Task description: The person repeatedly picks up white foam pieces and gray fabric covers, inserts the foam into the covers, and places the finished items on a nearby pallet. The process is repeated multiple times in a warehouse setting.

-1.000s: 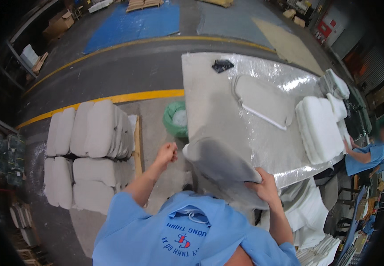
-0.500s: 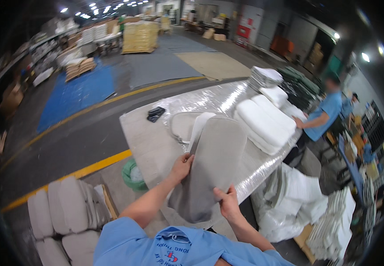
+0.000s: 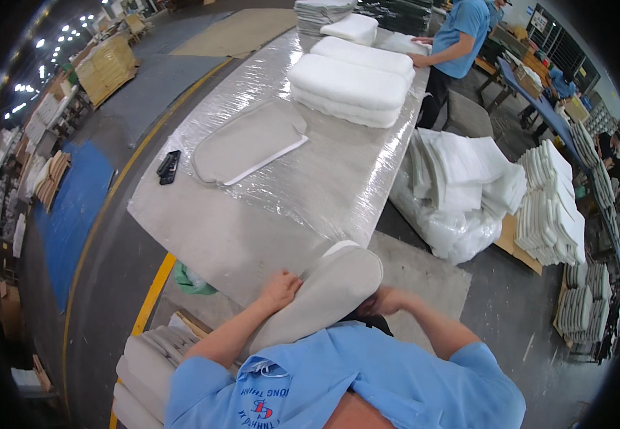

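Head view: the grey fabric cover [image 3: 324, 297], raised upright over the table half a second earlier, now lies low against the person's chest at the near edge of the plastic-wrapped table [image 3: 253, 229]. The left hand [image 3: 279, 289] presses on its left edge with fingers curled; the right hand [image 3: 384, 300] pinches its right edge from beneath. A second grey cover [image 3: 249, 139] lies flat farther up the table, beside a black handheld device [image 3: 168, 166].
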Demonstrator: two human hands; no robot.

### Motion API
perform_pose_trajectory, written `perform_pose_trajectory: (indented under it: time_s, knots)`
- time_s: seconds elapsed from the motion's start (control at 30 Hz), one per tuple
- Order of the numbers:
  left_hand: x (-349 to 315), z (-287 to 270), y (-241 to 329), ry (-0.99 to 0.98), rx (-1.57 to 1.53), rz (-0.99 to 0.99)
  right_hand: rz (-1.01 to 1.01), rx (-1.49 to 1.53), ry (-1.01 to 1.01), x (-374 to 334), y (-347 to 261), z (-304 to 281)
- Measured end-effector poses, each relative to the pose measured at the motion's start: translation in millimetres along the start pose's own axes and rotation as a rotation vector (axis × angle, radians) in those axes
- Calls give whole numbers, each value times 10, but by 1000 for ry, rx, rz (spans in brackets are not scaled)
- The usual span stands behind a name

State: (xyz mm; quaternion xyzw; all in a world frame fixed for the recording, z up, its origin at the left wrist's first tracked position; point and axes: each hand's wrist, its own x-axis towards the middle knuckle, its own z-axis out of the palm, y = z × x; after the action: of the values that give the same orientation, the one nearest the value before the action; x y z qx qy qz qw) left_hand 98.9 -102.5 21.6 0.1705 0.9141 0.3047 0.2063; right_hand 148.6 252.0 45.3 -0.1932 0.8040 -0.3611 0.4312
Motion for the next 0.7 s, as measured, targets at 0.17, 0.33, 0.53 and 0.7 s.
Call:
perform_pose_trajectory:
  time_s: [0.17,0.33,0.53,0.7]
  knots:
    - [241,-264,45,-263,-345,-341,171,202,542,205,-300,-991]
    - [582,-283,296,-465,-704,-428,-5,-14,250,801,-762,-1267]
    - [304,32,589,216,-266,-168,-261,-194,188,649,-754,-1128]
    - [230,141,741,496,-70,-34,-468,-237,375,492,-671,-1009]
